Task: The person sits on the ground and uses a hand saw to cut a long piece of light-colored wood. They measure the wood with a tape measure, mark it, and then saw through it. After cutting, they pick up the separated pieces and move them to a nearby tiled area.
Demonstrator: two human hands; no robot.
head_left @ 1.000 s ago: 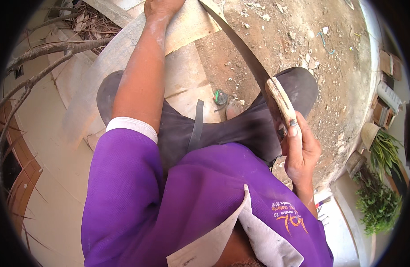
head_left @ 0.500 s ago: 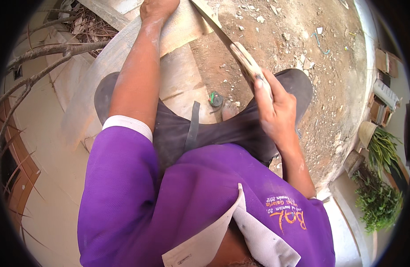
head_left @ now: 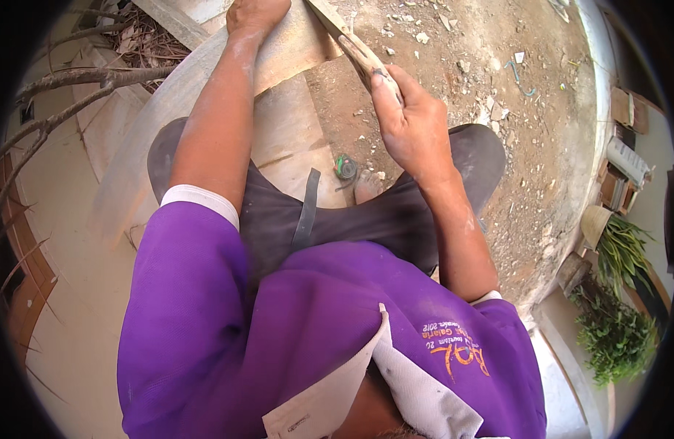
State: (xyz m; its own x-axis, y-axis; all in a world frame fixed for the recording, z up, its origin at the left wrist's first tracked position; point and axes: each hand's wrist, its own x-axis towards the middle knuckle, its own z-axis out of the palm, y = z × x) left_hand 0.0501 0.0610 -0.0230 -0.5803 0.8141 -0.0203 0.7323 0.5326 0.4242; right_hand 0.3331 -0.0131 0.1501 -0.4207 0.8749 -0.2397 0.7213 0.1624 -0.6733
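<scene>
My right hand (head_left: 416,121) is wrapped round the pale, worn wooden handle of a long, narrow blade (head_left: 326,16). The blade points up and away to the left and runs out of the picture; its kind cannot be told. It lies along the right edge of a pale board (head_left: 296,55). My left hand (head_left: 256,16) rests at the board's far left part, its fingers cut off by the upper edge. Between my knees, a green and black tape measure (head_left: 345,167) lies by a bare foot (head_left: 367,186).
Another pale sheet (head_left: 289,128) lies on the ground below the board. Dry branches (head_left: 95,79) reach in from the left. Rubble and stones (head_left: 490,110) cover the dirt to the right. Potted plants (head_left: 618,333) stand along the far right side.
My right hand has pushed up and to the left, carrying the wooden-handled blade farther out past the upper edge. My left hand stays at the board.
</scene>
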